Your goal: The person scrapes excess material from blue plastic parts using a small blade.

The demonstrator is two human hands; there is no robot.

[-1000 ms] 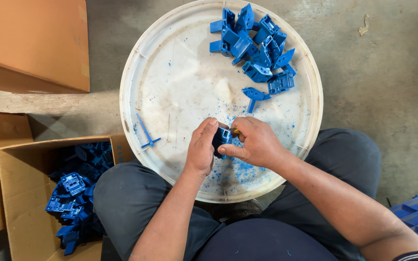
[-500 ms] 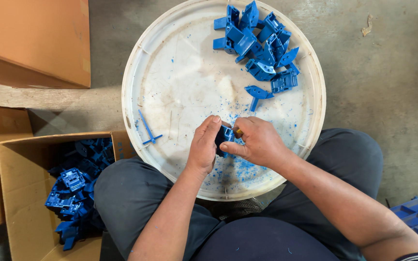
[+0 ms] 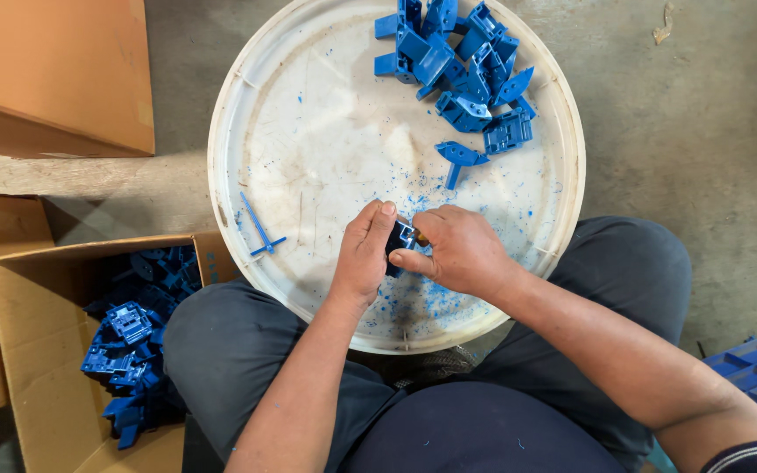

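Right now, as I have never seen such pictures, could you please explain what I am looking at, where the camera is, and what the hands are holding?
The camera sits on a seated person's head and looks down at their lap. The left hand and right hand together hold one small blue plastic part between their fingers. Below them lies a round white plastic lid, dusted with blue shavings. On its far side is a pile of blue plastic parts; a thin blue plastic strip lies near its left rim. An open cardboard box on the left holds more blue pieces.

The left hand (image 3: 363, 254) and right hand (image 3: 456, 250) hide most of the small blue part (image 3: 402, 235); the round tray's (image 3: 308, 131) near edge lies under them.
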